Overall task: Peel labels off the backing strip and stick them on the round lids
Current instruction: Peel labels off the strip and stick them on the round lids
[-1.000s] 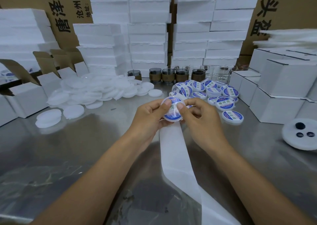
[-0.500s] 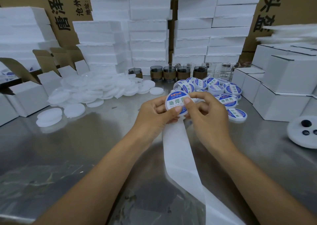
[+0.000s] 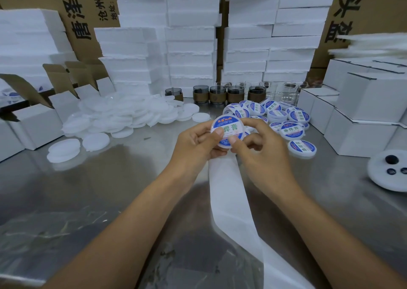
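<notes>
Both hands, left [image 3: 193, 143] and right [image 3: 262, 150], grip one labelled lid [image 3: 228, 130], thumbs pressing its label, above the backing strip [image 3: 229, 191].

Unlabelled lids [image 3: 123, 118] left, labelled lids [image 3: 284, 117] right, cups [image 3: 218, 93] behind, backing strip [image 3: 231, 200] nearest, all on table [image 3: 110, 178].

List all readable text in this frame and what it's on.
"焊膏": held lid, on its label; first character is under the left hand thumb; fine print blurred.
"助焊膏": labelled lids on the table.
"唐泽", "A", "沧州唐", "地址:河北": left cardboard box, cut off.
"头盔": right cardboard box.
</notes>
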Tool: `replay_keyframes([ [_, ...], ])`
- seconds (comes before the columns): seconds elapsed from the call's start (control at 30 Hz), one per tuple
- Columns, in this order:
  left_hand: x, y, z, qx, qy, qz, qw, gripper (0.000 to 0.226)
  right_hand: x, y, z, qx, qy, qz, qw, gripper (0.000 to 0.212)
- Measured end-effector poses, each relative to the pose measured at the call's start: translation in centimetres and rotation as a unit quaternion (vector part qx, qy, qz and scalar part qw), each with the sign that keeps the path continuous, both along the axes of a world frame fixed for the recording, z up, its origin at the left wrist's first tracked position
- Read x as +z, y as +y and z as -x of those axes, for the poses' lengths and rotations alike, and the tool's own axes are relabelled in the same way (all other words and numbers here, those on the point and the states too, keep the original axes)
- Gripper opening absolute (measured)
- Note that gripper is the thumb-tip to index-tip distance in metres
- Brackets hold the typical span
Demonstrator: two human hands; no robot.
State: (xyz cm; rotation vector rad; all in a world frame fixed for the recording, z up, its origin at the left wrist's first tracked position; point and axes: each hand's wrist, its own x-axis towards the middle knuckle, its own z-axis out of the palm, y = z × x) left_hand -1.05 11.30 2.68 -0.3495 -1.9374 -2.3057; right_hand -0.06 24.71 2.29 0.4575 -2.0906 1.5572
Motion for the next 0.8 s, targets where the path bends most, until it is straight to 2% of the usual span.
replay_keyframes([
  [0.17,-0.04,0.02,0.0,-0.008,0.004,-0.003,1.0,0.023,-0.1,0.04,0.16,0.003,-0.01,0.017,1.0,0.025],
  [0.4,-0.03,0.24,-0.13,-0.024,0.019,0.004,1.0,0.037,0.07,0.11,0.2,0.035,-0.035,0.088,0.995,0.02],
  [0.57,-0.09,0.25,-0.06,-0.016,0.018,0.001,1.0,0.037,0.18,0.01,0.2,0.035,-0.035,0.085,0.995,0.02],
  [0.73,0.1,0.12,-0.05,-0.022,-0.004,-0.009,1.0,0.017,0.38,0.35,0.36,0.05,-0.055,0.084,0.994,0.024],
  [0.8,0.17,0.16,-0.07,-0.026,-0.015,-0.015,0.999,0.017,0.19,0.82,0.73,0.024,-0.071,0.078,0.994,0.021],
])
